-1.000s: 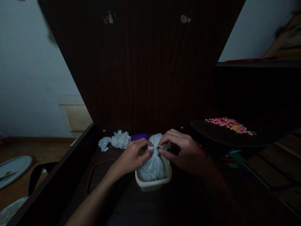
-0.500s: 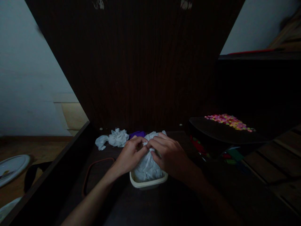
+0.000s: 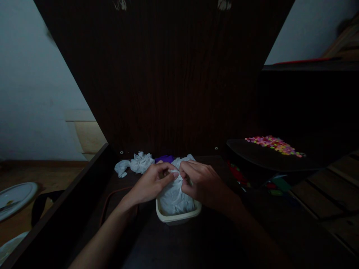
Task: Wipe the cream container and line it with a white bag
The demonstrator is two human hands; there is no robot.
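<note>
A crumpled white plastic bag (image 3: 176, 198) sits in a cream-rimmed container (image 3: 179, 218) on the dark wooden surface. At the top of the bag, my left hand (image 3: 154, 179) pinches the gathered plastic between thumb and fingers. Close beside it, my right hand (image 3: 200, 181) is closed on the same bag, its fingertips bent inward. What the bag contains is hidden. The fingers also cover the container's back part.
Other crumpled white bags (image 3: 141, 162) and a purple item (image 3: 164, 159) lie along the back panel. A thin brown frame-like loop (image 3: 105, 205) is left of the container. On a dark shelf at right lie colourful small pieces (image 3: 273, 144). A raised side board (image 3: 70, 194) borders the left.
My fingertips have moved slightly apart at the bag's top, and my right fingers have curled tighter. The bag's gathered peak looks lower and flatter. The view has shifted a little.
</note>
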